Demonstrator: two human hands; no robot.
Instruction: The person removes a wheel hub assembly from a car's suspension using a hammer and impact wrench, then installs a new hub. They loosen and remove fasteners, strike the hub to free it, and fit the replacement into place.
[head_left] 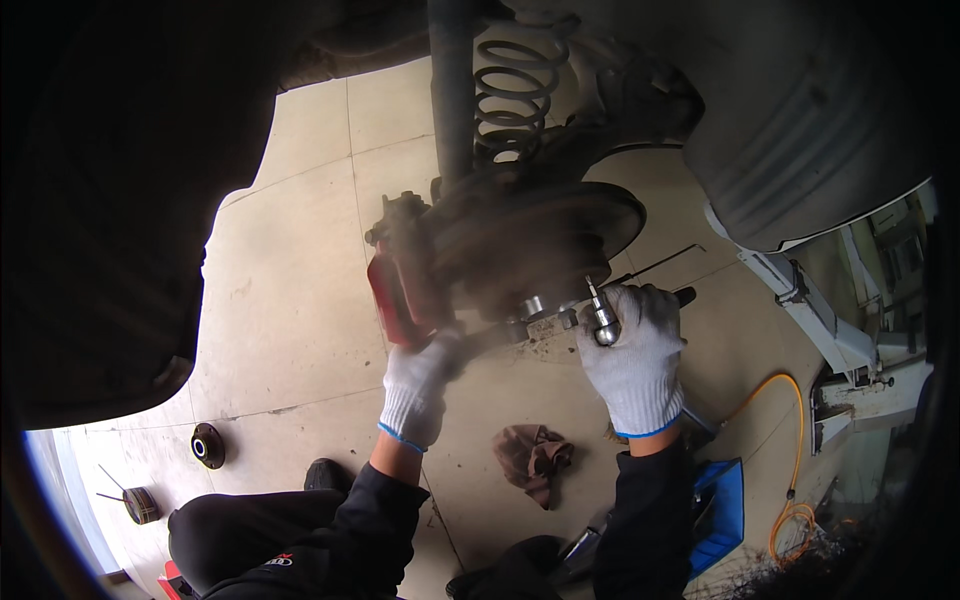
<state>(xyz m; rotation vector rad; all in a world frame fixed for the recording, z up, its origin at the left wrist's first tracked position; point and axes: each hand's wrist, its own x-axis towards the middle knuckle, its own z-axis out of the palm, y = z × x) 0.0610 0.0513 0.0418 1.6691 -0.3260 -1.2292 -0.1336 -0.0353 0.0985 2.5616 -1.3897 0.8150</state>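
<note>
Nearest to us our dark sleeves come up from the lower edge, with a crumpled brown rag (533, 460) lying on the tiled floor (290, 300) between them and a blue tray (722, 505) just beside the right sleeve. Our left hand (418, 385), in a white knit glove, reaches up to the lower end of the red brake caliper (392, 295); its fingers curl against the caliper, though we cannot tell how firmly they grip. Our right hand (637, 350), gloved likewise, has its fingers closed around a ratchet wrench (603, 322), whose shiny socket sits at the bolts under the rusty brake disc (545, 225). The wheel is already off and the disc stands bare; the caliper hangs at the disc's left edge, so we judge the work mid-way, with the fasteners in hand and the disc yet to be dealt with. Further off rise the coil spring (512, 95) and the car's underbody, an orange hose (790, 480) trails right, and a small round part (207, 446) lies left.
</note>
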